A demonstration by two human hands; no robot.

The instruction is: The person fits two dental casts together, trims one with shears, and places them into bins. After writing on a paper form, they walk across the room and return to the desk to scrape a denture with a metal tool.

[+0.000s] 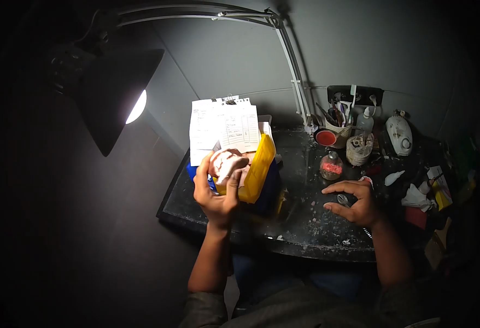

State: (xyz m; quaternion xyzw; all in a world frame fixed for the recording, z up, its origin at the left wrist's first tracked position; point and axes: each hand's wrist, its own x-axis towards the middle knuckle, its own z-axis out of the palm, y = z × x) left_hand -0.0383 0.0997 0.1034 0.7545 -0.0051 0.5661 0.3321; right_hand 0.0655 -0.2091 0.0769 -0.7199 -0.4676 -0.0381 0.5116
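Between the fingers and thumb of my left hand (pixel 217 202) is a pale pinkish dental cast (pixel 226 163), held up in the lamp's light. It hangs over a yellow bin (pixel 259 175), which has more pinkish pieces inside, partly hidden by the hand. My right hand (pixel 357 203) hovers at the right of the black table with thumb and fingers apart and nothing gripped. Near its fingertips stands a small glass jar (pixel 332 165) with pink contents. A small shiny object (pixel 343 200) shows between its thumb and fingers, apparently on the table.
Written sheets (pixel 234 126) are clipped up behind the bin. A desk lamp (pixel 122 101) reaches in from upper left. Along the back stand a cup of tools (pixel 338 134), a dropper bottle (pixel 365 119) and a white device (pixel 399 135). Crumpled tissue (pixel 417 198) lies on the right of the black table (pixel 300 229).
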